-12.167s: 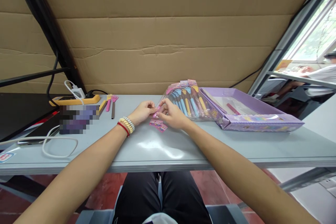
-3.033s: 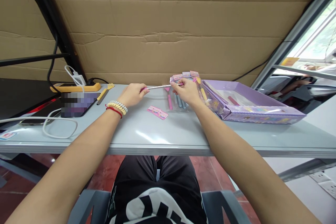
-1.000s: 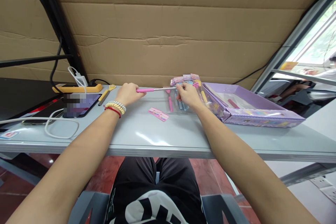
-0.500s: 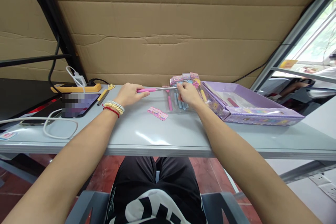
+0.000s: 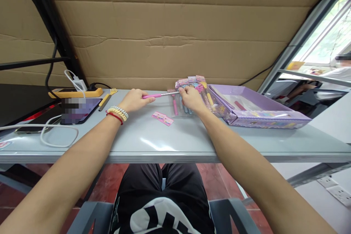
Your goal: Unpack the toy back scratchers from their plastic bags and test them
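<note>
A telescopic back scratcher (image 5: 154, 96) with a pink handle and metal rod is stretched level between my hands above the desk. My left hand (image 5: 134, 99) is closed around the handle end. With fingers pinched, my right hand (image 5: 191, 98) grips the rod near its pink claw head, which shows just beyond the fingers. Under and behind that hand lie several back scratchers in clear packaging (image 5: 210, 98), pink, blue and yellow, partly hidden. A small pink printed card (image 5: 162, 118) lies flat on the desk between my forearms.
A purple open box (image 5: 268, 120) stands on the right with a pink item inside. To the left are a yellow-handled back scratcher (image 5: 107, 98), a phone (image 5: 82, 111), a yellow power strip (image 5: 94, 93) and a white cable (image 5: 61, 145). A person sits beyond the frame at far right.
My right hand has moved slightly left, toward my left hand, and the visible metal rod between them is shorter. The whole view has shifted a little.
</note>
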Motion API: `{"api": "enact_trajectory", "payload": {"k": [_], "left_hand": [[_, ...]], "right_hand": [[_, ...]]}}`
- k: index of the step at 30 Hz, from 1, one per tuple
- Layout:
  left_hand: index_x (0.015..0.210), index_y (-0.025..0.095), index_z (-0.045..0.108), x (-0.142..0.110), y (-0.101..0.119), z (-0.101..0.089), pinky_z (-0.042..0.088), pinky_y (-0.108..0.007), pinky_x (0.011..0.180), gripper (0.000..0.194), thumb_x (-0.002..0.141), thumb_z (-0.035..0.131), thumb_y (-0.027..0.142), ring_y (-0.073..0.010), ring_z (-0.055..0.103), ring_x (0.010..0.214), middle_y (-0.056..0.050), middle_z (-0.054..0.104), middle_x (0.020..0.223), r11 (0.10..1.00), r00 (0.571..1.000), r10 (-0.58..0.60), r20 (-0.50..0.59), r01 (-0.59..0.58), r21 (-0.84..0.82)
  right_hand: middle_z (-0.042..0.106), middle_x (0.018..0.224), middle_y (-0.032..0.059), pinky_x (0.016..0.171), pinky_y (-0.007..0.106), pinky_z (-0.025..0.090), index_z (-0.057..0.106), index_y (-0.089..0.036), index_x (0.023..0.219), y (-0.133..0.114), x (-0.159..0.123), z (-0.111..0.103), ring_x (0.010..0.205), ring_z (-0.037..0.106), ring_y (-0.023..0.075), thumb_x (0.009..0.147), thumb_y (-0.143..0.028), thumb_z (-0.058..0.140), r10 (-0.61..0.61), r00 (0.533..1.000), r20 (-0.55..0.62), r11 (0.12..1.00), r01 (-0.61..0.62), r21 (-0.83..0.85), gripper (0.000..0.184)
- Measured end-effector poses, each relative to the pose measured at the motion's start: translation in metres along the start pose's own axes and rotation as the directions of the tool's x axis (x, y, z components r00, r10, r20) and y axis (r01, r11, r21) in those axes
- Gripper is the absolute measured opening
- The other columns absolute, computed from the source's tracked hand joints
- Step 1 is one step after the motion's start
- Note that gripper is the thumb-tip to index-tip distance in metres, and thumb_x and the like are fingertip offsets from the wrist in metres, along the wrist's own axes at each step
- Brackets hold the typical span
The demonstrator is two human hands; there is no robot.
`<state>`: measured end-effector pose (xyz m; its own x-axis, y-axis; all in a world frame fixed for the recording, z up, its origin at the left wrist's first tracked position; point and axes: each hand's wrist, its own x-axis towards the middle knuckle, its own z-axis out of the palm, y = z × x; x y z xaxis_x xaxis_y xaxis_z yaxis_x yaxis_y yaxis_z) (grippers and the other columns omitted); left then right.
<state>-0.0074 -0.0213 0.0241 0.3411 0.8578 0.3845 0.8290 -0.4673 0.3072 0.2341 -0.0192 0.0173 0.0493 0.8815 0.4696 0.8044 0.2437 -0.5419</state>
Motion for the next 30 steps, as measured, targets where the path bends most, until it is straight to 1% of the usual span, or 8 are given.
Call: {"api": "enact_trajectory", "payload": {"k": [5,8,10,13,16,18,24,30], "left_hand": [[0.050,0.020,0.039,0.001,0.004,0.003,0.021,-0.029,0.052,0.047,0.075,0.050,0.059,-0.0118,0.030,0.050,0.002,0.033,0.051,0.994,0.998,-0.058,0.038,0.061,-0.088],[0.052,0.020,0.036,0.001,0.005,0.006,0.018,-0.028,0.051,0.048,0.075,0.051,0.060,-0.0102,0.024,0.049,0.003,0.026,0.052,0.986,0.991,-0.094,0.092,0.105,-0.130],[0.052,0.020,0.034,0.002,0.004,0.007,0.017,-0.028,0.051,0.049,0.075,0.050,0.061,-0.0099,0.022,0.049,0.003,0.024,0.052,0.986,0.988,-0.098,0.121,0.112,-0.121],[0.052,0.020,0.031,0.002,0.003,0.009,0.019,-0.029,0.050,0.052,0.076,0.048,0.063,-0.0102,0.024,0.047,0.003,0.028,0.050,0.996,0.987,-0.075,0.139,0.082,-0.044],[0.051,0.020,0.034,0.002,0.002,0.012,0.022,-0.029,0.051,0.053,0.077,0.045,0.065,-0.0116,0.030,0.046,0.002,0.034,0.048,0.998,0.989,-0.047,0.142,0.042,0.035],[0.051,0.021,0.037,0.002,0.003,0.013,0.024,-0.029,0.052,0.051,0.077,0.046,0.064,-0.0126,0.033,0.046,0.001,0.037,0.047,0.997,0.991,-0.055,0.125,0.049,0.054],[0.053,0.021,0.047,0.002,0.014,0.010,0.027,-0.029,0.053,0.039,0.073,0.053,0.054,-0.0151,0.039,0.049,0.000,0.043,0.049,0.981,0.977,-0.187,0.101,0.181,0.073],[0.052,0.022,0.049,0.001,0.025,0.010,0.028,-0.030,0.053,0.035,0.071,0.054,0.051,-0.0167,0.042,0.050,-0.001,0.044,0.049,0.972,0.968,-0.228,0.108,0.219,0.085]], "right_hand": [[0.064,0.068,0.0053,0.059,0.026,0.031,0.052,-0.019,0.069,-0.004,-0.003,0.002,0.067,0.056,0.0182,0.093,-0.039,0.039,-0.001,1.000,0.013,1.000,0.001,-0.013,0.033],[0.066,0.070,0.0064,0.060,0.026,0.031,0.057,-0.017,0.075,-0.006,-0.005,0.002,0.068,0.057,0.0183,0.093,-0.040,0.040,-0.008,1.000,0.025,1.000,0.008,-0.029,0.033],[0.066,0.073,0.0073,0.061,0.026,0.031,0.059,-0.016,0.080,-0.009,-0.007,0.002,0.070,0.057,0.0182,0.093,-0.039,0.040,-0.014,0.999,0.043,0.999,0.015,-0.045,0.033],[0.068,0.078,0.0088,0.063,0.025,0.032,0.061,-0.014,0.086,-0.011,-0.008,0.004,0.074,0.059,0.0181,0.094,-0.038,0.041,-0.021,0.996,0.081,0.998,0.026,-0.051,0.033],[0.069,0.082,0.0103,0.065,0.025,0.033,0.063,-0.013,0.089,-0.012,-0.008,0.006,0.077,0.060,0.0185,0.095,-0.038,0.040,-0.035,0.995,0.097,0.998,0.040,-0.055,0.034],[0.069,0.085,0.0113,0.066,0.025,0.034,0.063,-0.013,0.089,-0.012,-0.008,0.007,0.080,0.061,0.0191,0.095,-0.037,0.040,-0.053,0.995,0.080,0.996,0.058,-0.068,0.034],[0.069,0.089,0.0125,0.069,0.026,0.035,0.062,-0.013,0.085,-0.014,-0.008,0.010,0.084,0.062,0.0194,0.095,-0.037,0.040,-0.093,0.995,0.044,0.991,0.096,-0.094,0.034],[0.069,0.084,0.0121,0.068,0.026,0.035,0.061,-0.014,0.080,-0.016,-0.009,0.011,0.081,0.062,0.0197,0.095,-0.039,0.041,-0.099,0.994,0.054,0.990,0.104,-0.095,0.035]]}}
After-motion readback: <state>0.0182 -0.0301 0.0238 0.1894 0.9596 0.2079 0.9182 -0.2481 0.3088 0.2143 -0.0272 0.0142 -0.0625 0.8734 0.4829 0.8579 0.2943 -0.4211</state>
